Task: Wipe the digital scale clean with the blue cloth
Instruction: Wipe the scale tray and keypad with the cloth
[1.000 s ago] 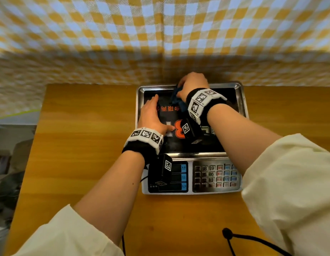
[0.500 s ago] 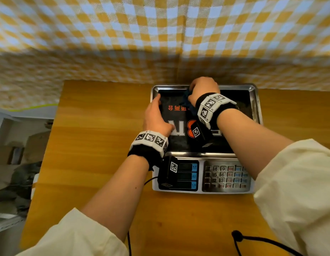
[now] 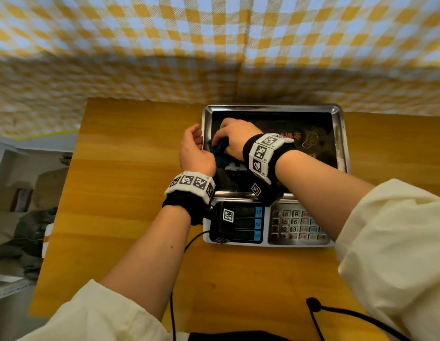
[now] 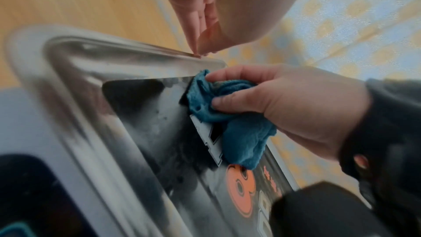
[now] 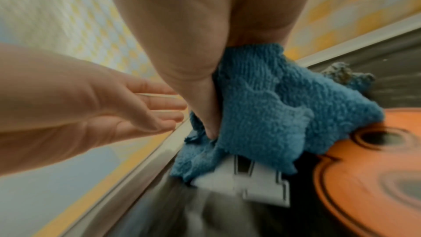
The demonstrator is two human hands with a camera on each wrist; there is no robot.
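Note:
The digital scale (image 3: 337,134) sits on a wooden table, a steel pan on top with a dark printed sheet in it. My right hand (image 3: 235,137) (image 4: 284,100) grips the bunched blue cloth (image 3: 219,153) (image 4: 241,138) (image 5: 262,111) and presses it onto the pan's left part. My left hand (image 3: 194,148) (image 5: 109,109) is beside the pan's left rim (image 4: 145,48), fingers straight, their tips touching the rim. The scale's display (image 3: 248,222) and keypad (image 3: 297,227) face me.
The wooden table (image 3: 120,193) ends in front of a yellow checked curtain (image 3: 214,45). Black cables (image 3: 349,313) trail over the table's near edge. Left of the table, lower down, are shelves with clutter (image 3: 22,217).
My right hand has swept the cloth from the pan's far middle to its left side. My left hand has come off the pan's surface to its left rim. The view has shifted left.

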